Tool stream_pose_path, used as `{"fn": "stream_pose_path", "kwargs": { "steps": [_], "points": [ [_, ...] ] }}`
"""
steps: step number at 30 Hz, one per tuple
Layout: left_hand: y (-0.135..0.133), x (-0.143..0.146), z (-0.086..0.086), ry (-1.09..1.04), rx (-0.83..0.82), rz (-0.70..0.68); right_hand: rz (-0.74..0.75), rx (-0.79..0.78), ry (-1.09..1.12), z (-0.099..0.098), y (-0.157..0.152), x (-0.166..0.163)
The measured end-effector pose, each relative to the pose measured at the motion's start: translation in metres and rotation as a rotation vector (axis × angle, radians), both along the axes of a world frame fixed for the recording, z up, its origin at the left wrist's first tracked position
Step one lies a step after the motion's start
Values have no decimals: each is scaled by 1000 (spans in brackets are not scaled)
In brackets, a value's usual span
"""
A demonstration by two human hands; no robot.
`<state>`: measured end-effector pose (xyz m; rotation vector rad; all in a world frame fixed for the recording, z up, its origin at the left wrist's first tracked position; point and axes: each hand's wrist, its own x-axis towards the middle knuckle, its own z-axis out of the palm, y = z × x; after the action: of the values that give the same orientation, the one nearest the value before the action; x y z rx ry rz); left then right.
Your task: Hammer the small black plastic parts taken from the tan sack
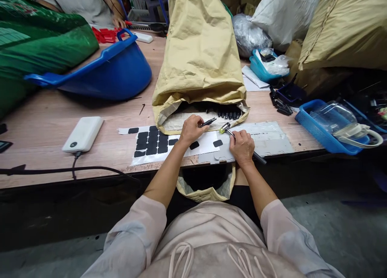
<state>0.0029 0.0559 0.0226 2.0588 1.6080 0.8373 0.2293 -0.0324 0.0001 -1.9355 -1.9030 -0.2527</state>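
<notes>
My left hand (191, 129) is closed round a slim black part (209, 122) whose tip points right, toward the mouth of a tan paper sack (199, 52). My right hand (242, 146) grips a small hammer (225, 129) with a yellow-green head; its dark handle sticks out past my wrist. The hammer head sits close to the black part's tip. Several more black parts (226, 112) lie inside the sack's opening. A white sheet with black adhesive pads (151, 143) lies under my left forearm.
A white power bank (83, 133) with a cable lies at left. A blue basin (115, 70) and green bag (39, 40) stand behind it. A blue basket holding a clear jug (332, 123) sits at right. Another person (81, 4) sits across. An open sack (205, 187) hangs below the table edge.
</notes>
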Motion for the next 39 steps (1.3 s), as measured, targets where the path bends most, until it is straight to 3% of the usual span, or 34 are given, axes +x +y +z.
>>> {"fn": "stream_pose_path", "kwargs": {
  "steps": [3, 7, 15, 22, 30, 39],
  "points": [
    [-24, -9, -9, -26, -12, -154, -12, -1, 3, 0, -1, 0],
    [-40, -8, -18, -78, -1, -216, -19, -4, 5, 0, 0, 0],
    [-36, -10, -22, -93, -32, -245, 54, 24, 211, 10, -2, 7],
    [-37, -8, -21, -62, -15, -271, 297, 98, 487, 19, -29, -18],
    [-36, -5, -23, -60, -11, -258, 311, 98, 470, 15, -38, -30],
    [-34, -6, -24, -38, 7, -279, 368, 73, 484, 24, -38, -40]
  ]
}}
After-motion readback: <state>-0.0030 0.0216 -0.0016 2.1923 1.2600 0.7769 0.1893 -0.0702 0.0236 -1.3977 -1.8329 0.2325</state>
